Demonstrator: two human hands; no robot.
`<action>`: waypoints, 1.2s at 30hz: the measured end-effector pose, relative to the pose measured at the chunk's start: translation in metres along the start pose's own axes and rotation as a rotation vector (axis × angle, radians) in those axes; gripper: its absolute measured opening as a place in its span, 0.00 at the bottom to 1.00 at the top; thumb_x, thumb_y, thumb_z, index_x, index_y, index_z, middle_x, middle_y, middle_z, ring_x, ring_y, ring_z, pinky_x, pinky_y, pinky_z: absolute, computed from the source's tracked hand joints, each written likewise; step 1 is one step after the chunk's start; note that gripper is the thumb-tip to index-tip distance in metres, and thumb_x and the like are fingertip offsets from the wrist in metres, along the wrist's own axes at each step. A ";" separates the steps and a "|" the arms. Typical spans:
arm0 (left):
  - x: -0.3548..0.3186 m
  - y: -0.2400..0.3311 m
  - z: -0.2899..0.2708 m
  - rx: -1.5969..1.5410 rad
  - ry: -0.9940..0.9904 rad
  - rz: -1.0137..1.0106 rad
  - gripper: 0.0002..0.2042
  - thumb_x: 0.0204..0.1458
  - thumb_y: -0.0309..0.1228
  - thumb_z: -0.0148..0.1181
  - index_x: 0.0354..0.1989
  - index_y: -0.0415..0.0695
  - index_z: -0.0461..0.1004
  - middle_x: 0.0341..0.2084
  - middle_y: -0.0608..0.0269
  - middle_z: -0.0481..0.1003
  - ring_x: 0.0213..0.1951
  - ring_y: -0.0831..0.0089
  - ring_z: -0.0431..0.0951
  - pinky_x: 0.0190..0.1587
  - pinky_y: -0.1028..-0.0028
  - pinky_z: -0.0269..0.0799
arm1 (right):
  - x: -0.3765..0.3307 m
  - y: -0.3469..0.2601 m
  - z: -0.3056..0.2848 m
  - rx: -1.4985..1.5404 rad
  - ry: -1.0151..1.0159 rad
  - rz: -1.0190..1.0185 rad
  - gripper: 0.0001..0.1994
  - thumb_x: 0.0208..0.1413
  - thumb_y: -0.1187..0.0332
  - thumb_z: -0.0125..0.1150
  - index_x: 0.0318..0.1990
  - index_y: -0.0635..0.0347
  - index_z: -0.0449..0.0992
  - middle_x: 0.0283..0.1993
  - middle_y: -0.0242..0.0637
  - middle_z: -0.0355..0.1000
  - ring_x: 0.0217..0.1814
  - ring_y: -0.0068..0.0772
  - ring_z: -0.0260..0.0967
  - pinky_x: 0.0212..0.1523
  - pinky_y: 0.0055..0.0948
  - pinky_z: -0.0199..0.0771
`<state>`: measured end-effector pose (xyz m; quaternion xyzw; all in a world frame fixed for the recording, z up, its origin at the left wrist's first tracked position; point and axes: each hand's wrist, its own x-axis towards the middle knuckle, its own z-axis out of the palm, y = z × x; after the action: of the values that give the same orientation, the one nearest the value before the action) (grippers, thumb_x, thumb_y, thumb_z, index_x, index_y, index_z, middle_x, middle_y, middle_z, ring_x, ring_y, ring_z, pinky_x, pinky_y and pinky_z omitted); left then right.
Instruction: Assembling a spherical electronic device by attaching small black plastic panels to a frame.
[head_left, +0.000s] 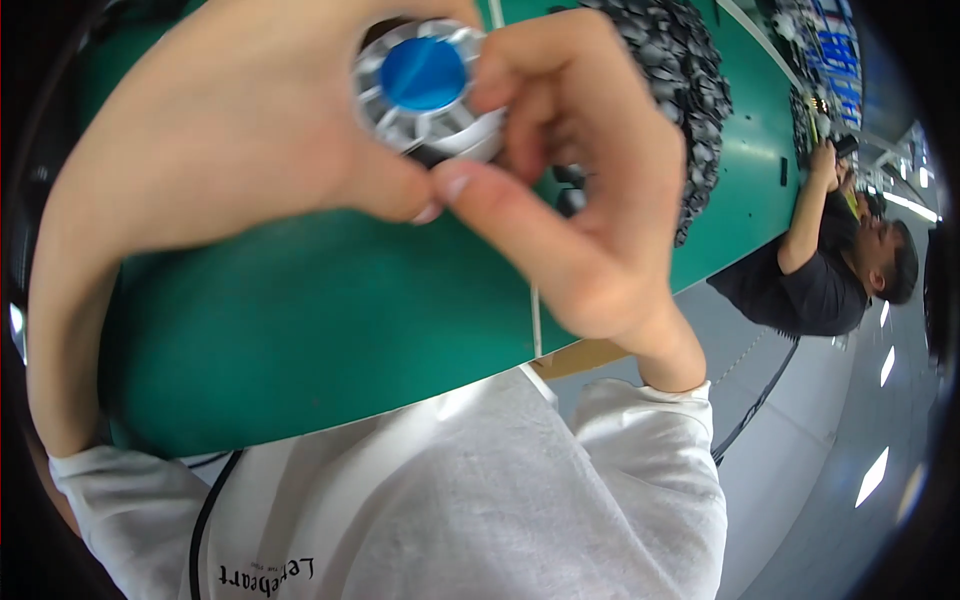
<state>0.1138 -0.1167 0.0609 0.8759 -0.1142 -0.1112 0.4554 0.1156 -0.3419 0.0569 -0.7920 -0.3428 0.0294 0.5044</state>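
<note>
1. Silver, metallic-looking fins ring the round part (430, 88), which sits between both hands above the desk (340, 320), near the top edge of the view.
2. The left hand (240, 150) curls around its side; the right hand (625, 215) is nearly closed, thumb and fingertips on its rim.
3. It looks light and stiff, perhaps slick on the blue disc (424, 72); the ribbed rim seems the surest hold, sparing the face from scuffs.
4. Green and smooth, the desk bears a heap of black pieces (690, 100).
5. To the right, a person (825, 275) in dark clothing works above grey floor (785, 400).
</note>
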 end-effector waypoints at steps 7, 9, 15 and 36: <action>0.009 0.034 0.019 -0.046 -0.151 0.011 0.32 0.22 0.25 0.72 0.47 0.38 0.78 0.43 0.58 0.77 0.42 0.63 0.75 0.49 0.70 0.70 | -0.009 0.003 0.015 -0.053 0.078 -0.084 0.16 0.38 0.79 0.63 0.39 0.56 0.71 0.29 0.31 0.71 0.21 0.32 0.62 0.24 0.30 0.63; 0.006 0.025 0.014 -0.046 -0.172 0.012 0.34 0.21 0.24 0.72 0.48 0.38 0.78 0.45 0.59 0.77 0.44 0.62 0.74 0.52 0.70 0.70 | -0.010 0.006 0.011 -0.072 0.086 -0.088 0.16 0.39 0.79 0.63 0.38 0.56 0.71 0.29 0.31 0.71 0.21 0.33 0.62 0.24 0.30 0.63; 0.022 0.010 0.017 -0.114 -0.200 0.071 0.35 0.20 0.25 0.72 0.49 0.38 0.78 0.47 0.60 0.77 0.46 0.62 0.74 0.55 0.70 0.69 | -0.012 0.021 0.002 0.034 0.117 0.056 0.13 0.45 0.77 0.64 0.39 0.56 0.72 0.29 0.32 0.72 0.22 0.31 0.64 0.24 0.29 0.63; -0.032 0.010 0.035 0.081 -0.016 0.452 0.32 0.28 0.32 0.71 0.51 0.41 0.79 0.46 0.59 0.78 0.47 0.62 0.75 0.58 0.67 0.67 | 0.009 0.038 -0.073 -0.398 -0.163 0.175 0.10 0.45 0.81 0.70 0.33 0.61 0.75 0.28 0.29 0.70 0.23 0.19 0.59 0.27 0.14 0.60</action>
<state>0.0716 -0.1398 0.0525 0.8448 -0.3155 -0.0086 0.4321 0.1708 -0.4030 0.0643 -0.8975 -0.3113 0.0688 0.3046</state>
